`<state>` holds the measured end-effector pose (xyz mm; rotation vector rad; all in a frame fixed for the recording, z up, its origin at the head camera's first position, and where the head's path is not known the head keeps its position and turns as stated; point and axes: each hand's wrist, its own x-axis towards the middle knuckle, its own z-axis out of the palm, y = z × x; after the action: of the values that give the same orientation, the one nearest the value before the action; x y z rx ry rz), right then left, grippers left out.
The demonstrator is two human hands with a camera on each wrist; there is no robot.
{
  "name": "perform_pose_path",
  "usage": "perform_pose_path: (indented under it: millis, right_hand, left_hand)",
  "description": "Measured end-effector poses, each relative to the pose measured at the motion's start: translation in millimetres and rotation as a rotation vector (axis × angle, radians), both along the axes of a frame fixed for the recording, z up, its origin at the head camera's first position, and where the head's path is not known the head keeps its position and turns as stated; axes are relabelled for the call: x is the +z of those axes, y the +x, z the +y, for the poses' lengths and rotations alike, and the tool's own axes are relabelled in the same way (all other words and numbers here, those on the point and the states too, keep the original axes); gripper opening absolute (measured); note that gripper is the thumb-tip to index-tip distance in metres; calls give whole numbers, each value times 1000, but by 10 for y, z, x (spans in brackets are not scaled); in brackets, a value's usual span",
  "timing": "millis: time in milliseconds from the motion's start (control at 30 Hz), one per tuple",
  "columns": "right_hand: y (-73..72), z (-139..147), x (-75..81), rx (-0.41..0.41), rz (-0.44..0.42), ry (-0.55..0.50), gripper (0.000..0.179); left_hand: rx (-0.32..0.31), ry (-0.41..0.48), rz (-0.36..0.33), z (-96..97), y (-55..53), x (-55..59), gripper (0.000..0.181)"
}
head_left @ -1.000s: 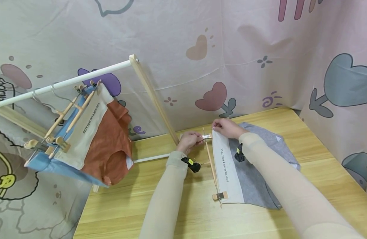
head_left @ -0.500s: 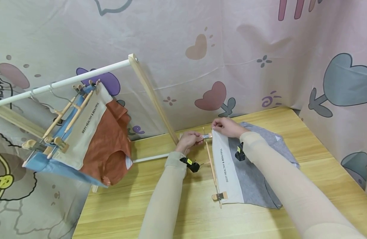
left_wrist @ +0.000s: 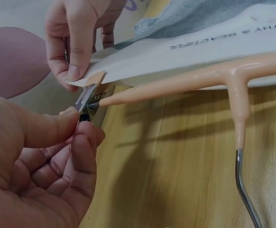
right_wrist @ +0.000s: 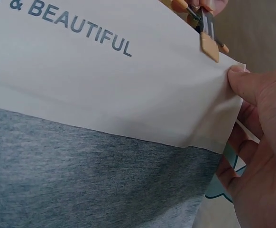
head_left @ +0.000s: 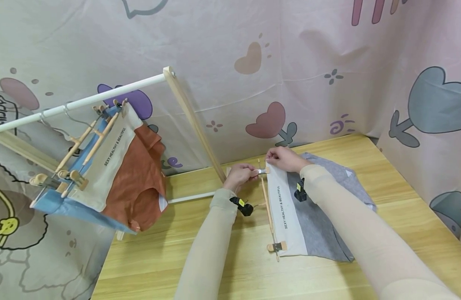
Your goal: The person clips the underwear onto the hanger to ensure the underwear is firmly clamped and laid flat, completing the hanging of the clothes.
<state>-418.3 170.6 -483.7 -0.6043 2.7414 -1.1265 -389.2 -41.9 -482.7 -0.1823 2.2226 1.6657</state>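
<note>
Grey underpants (head_left: 316, 216) with a printed white waistband (right_wrist: 81, 71) lie on the table to the right of a clip hanger (head_left: 267, 204). My left hand (head_left: 239, 176) pinches the hanger's far clip (left_wrist: 89, 92) between thumb and fingers. One tan pad of that clip overlaps the waistband's edge in both wrist views. Beside it, my right hand (right_wrist: 266, 123) pinches the far corner of the waistband, thumb on top and fingers underneath. The near clip (head_left: 276, 246) sits on the waistband's other end. The hanger's metal hook (left_wrist: 242, 185) points left, partly hidden by my left wrist in the head view.
On the left, a rack with a white rail (head_left: 84, 100) and wooden posts (head_left: 193, 121) holds clip hangers with rust-red underpants (head_left: 134, 187) and a blue garment (head_left: 54, 208). A white lower bar (head_left: 191, 197) runs near the wooden table (head_left: 159, 266). Printed cloth (head_left: 223, 50) hangs behind.
My left hand has shifted slightly right with the far clip, whose pad now overlaps the waistband's edge. My right hand stays at the corner, almost unmoved.
</note>
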Motion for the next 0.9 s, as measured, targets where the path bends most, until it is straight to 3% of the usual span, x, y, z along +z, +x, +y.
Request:
perform_pose_path:
  millis: [633, 900]
  right_hand:
    - [26, 36, 47, 9, -65, -23, 13]
    - [15, 54, 48, 32, -81, -64, 19]
  left_hand:
    - [-2, -62, 29, -5, 29, 56, 7]
    - [-3, -28, 28, -67, 9, 23, 7]
